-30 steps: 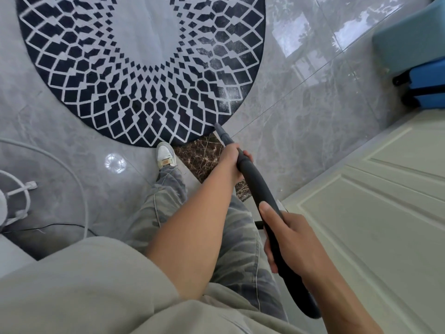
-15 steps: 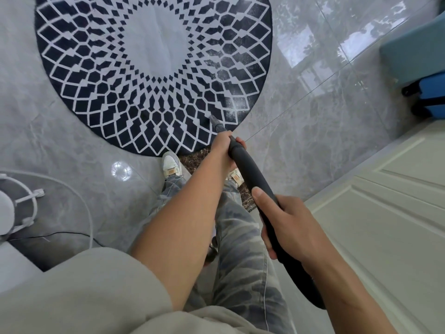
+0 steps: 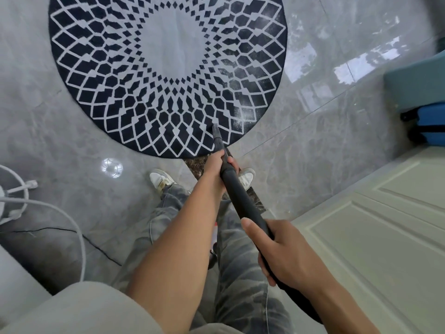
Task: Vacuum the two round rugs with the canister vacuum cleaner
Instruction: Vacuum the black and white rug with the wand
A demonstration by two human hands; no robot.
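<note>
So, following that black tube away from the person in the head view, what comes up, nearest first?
Along the tube: right hand → left hand → nozzle → rug.

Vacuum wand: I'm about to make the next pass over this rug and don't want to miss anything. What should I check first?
1. Grip: left hand and right hand both hold the vacuum wand: ok.
2. Nozzle over the near edge of the round rug: ok; touching the pile: cannot tell.
3. Rug clean: whitish dust lies just right of the nozzle: not ok.
4. Feet: both shoes stand on the floor, off the rug: ok.
5. White cable lies on the floor at left, apart from the wand: ok.
6. The second rug is not in view: cannot tell.
</note>
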